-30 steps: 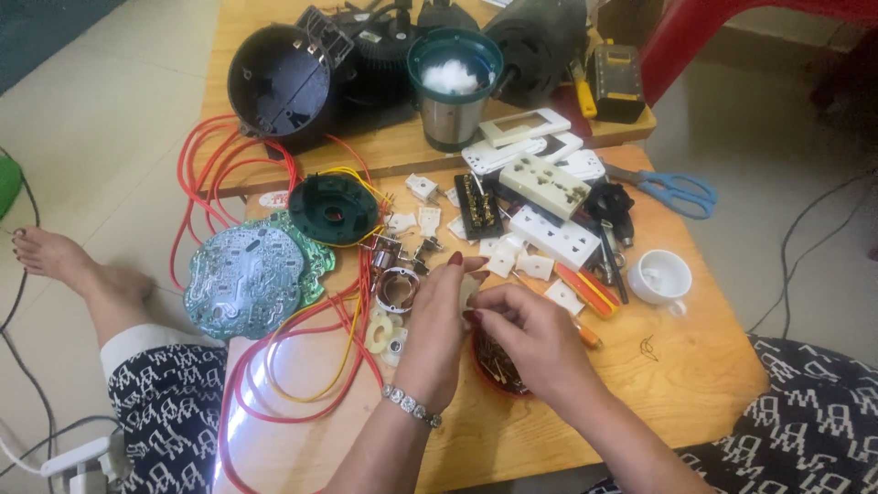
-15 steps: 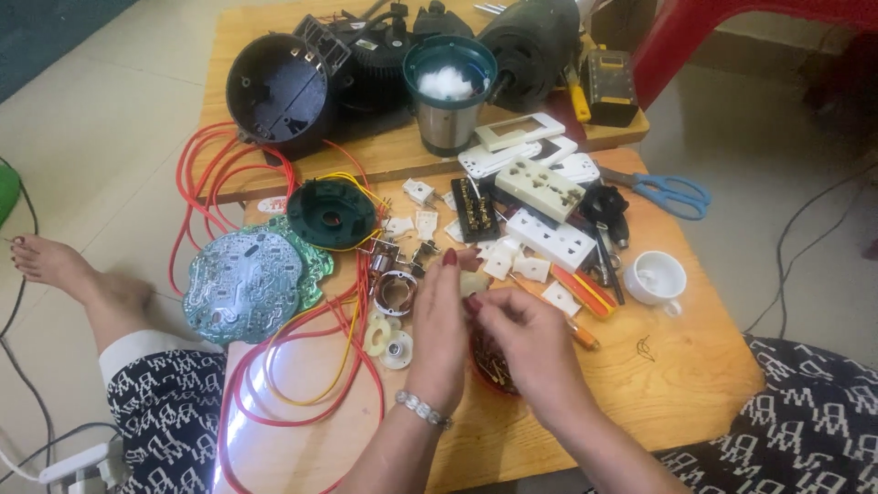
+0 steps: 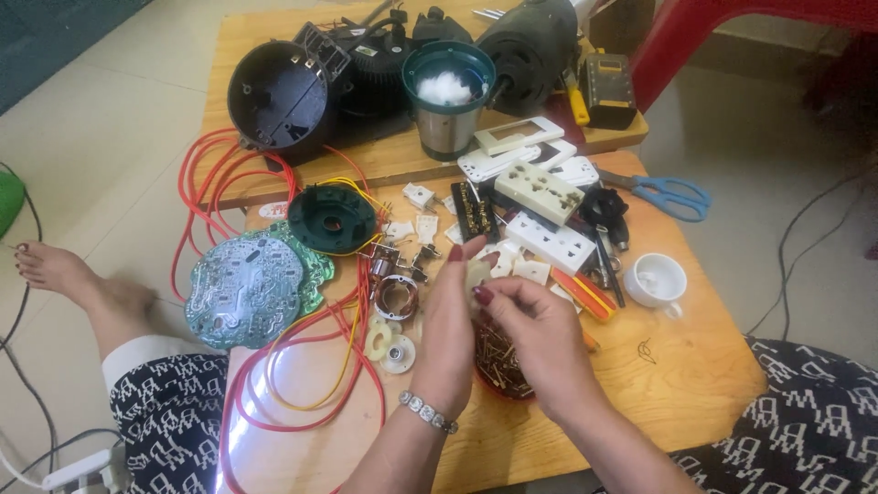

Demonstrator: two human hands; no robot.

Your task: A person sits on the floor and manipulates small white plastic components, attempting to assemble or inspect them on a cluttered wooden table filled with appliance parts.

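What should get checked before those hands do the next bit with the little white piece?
1. Small white piece pinched by both hands: ok.
2. Left hand and right hand meet over the table: ok.
3. Dish of brass pins right under the hands: ok.
4. Red wires lie away from the fingers: ok.
5. Scissors blades shut: cannot tell.
6. Whether the piece is whole: cannot tell.

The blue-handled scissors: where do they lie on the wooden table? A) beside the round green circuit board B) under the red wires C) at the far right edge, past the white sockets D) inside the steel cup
C: the blue-handled scissors lie at the wooden table's right edge, beyond the white sockets.
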